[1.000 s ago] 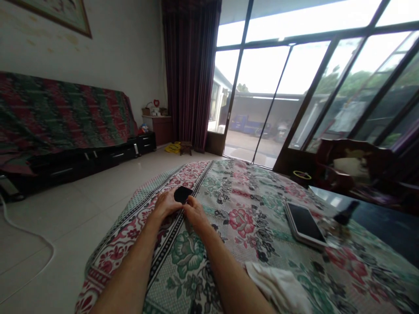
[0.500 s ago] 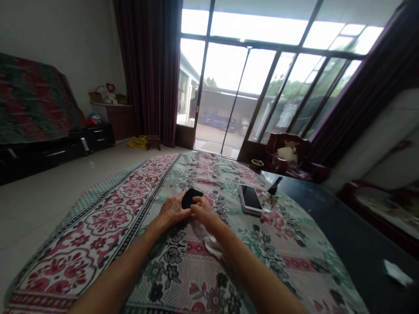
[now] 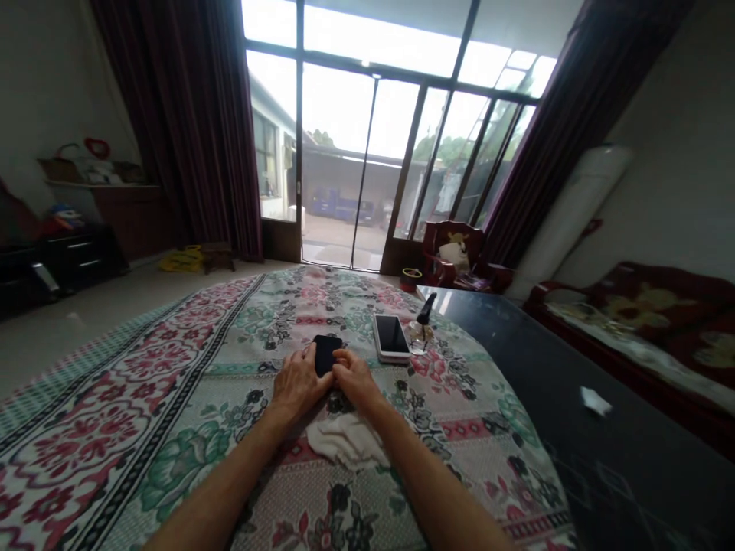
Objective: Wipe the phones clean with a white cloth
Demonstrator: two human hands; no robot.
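Note:
A flat black phone (image 3: 327,354) lies low over the tablecloth, between my two hands. My left hand (image 3: 298,380) is closed around its left side and lower edge. At the right side, the curled fingers of my right hand (image 3: 351,373) grip the phone's edge. A crumpled white cloth (image 3: 347,441) rests on the table under my forearms, partly covered by the right one. To the right of my hands is a white-framed phone (image 3: 392,339) with a dark screen. Beside that stands a clear bottle (image 3: 421,334) with a black top.
A patterned tablecloth (image 3: 230,367) covers the round table. Along its right side runs a dark glossy tabletop (image 3: 579,451) with a crumpled white paper (image 3: 596,401) on it. Beyond are a wooden armchair (image 3: 453,252), a carved sofa (image 3: 648,306) and glass doors (image 3: 356,168).
The view has turned to the right, so everything sits further left. More of the white cloth shows between my forearms. Both hands stay at the black phone.

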